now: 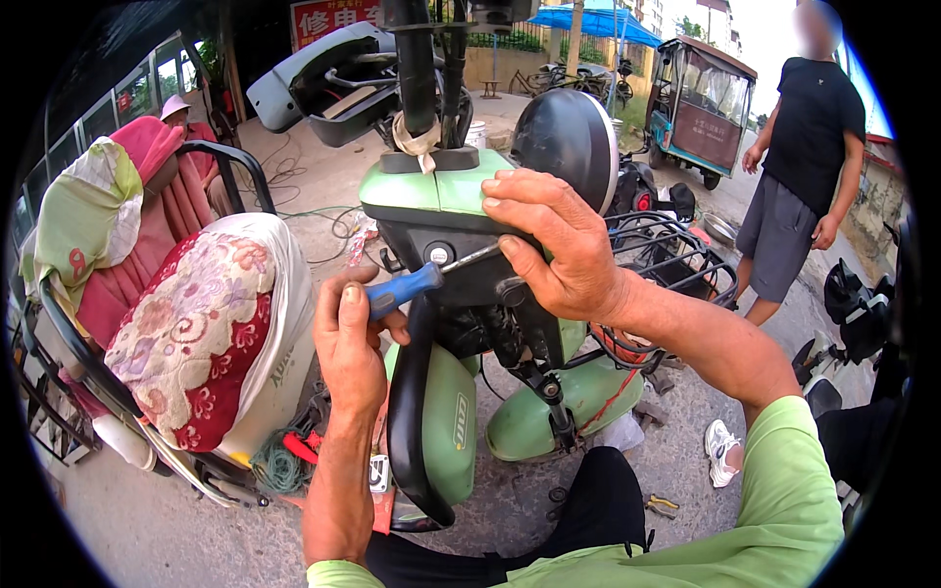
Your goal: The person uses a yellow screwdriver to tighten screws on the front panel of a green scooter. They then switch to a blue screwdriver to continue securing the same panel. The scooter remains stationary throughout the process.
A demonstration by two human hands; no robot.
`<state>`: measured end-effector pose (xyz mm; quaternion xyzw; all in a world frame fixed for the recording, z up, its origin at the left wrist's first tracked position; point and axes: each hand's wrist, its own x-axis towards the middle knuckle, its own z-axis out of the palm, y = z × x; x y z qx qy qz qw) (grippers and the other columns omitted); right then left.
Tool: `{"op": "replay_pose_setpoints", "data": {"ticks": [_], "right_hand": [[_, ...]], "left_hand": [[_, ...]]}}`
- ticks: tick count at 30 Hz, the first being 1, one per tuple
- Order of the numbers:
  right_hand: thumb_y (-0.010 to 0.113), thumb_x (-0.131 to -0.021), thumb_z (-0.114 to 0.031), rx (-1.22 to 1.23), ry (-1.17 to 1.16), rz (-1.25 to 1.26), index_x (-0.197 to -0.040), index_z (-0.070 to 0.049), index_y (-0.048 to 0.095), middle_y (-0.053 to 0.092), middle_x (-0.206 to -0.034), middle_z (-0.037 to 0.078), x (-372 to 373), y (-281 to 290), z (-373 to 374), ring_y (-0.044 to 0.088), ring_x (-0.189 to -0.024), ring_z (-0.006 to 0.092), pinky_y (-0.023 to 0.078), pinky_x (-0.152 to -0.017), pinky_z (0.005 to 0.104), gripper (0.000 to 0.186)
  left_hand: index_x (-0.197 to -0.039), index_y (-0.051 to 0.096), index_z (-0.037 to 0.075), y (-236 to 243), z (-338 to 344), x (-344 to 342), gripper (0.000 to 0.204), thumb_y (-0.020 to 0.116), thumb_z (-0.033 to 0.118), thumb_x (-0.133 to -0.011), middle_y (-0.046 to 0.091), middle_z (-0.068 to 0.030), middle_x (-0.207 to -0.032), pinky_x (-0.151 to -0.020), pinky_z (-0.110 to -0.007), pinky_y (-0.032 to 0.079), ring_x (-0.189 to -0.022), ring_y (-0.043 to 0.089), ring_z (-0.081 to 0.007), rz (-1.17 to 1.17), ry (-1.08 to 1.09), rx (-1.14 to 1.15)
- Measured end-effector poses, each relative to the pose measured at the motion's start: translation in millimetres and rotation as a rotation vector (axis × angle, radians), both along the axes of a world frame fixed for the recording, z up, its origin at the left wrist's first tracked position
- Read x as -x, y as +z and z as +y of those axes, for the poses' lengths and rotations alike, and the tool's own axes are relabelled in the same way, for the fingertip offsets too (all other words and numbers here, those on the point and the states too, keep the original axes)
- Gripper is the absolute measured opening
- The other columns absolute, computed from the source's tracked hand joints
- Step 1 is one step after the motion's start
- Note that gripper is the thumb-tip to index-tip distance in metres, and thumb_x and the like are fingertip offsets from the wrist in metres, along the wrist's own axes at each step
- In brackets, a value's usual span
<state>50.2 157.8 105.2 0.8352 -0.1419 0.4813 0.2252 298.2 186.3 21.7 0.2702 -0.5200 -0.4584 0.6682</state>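
My left hand is closed round the blue handle of a screwdriver. The screwdriver's metal shaft points right across the scooter's black panel, and its tip ends by my right thumb, where I cannot see what it touches. Over the edge of the light green panel curls my right hand, fingers on top and thumb lower down on the black part. A round lock sits just above the shaft. Below are a green body piece with black trim and a green fender.
At left stands a chair frame with a flowered cushion. Pliers lie on the ground near my knee. A black wire basket is at right; beyond it stand a person and a three-wheeler. Another person sits behind the chair.
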Motion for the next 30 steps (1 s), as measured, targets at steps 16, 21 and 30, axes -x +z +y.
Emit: {"op": "replay_pose_setpoints", "data": {"ticks": [16, 21, 30], "right_hand": [[0.061, -0.069, 0.005, -0.025, 0.011, 0.021, -0.112, 0.000, 0.064, 0.062, -0.121, 0.016, 0, 1, 3, 0.060, -0.116, 0.0359, 0.047, -0.103, 0.0461, 0.043], [0.062, -0.063, 0.004, -0.017, 0.001, 0.023, -0.113, 0.000, 0.064, 0.062, -0.122, 0.016, 2, 1, 2, 0.059, -0.117, 0.0362, 0.048, -0.103, 0.0464, 0.050], [0.061, -0.064, 0.005, -0.012, -0.014, 0.059, -0.115, 0.004, 0.060, 0.061, -0.123, 0.020, 0, 0, 1, 0.059, -0.118, 0.0366, 0.045, -0.107, 0.0476, 0.051]], "left_hand": [[-0.139, 0.038, 0.001, 4, 3, 20, 0.058, 0.060, 0.033, -0.097, 0.064, -0.0186, -0.102, -0.075, -0.034, 0.055, -0.083, 0.066, -0.0262, 0.170, 0.085, 0.223], [-0.141, 0.037, 0.000, -4, -3, 6, 0.057, 0.061, 0.026, -0.096, 0.063, -0.0171, -0.101, -0.077, -0.036, 0.055, -0.087, 0.066, -0.0260, 0.133, -0.092, 0.126], [-0.144, 0.035, -0.003, 0, 1, 22, 0.060, 0.058, 0.027, -0.098, 0.064, -0.0160, -0.098, -0.075, -0.036, 0.053, -0.082, 0.065, -0.0234, 0.230, -0.013, 0.182]]}}
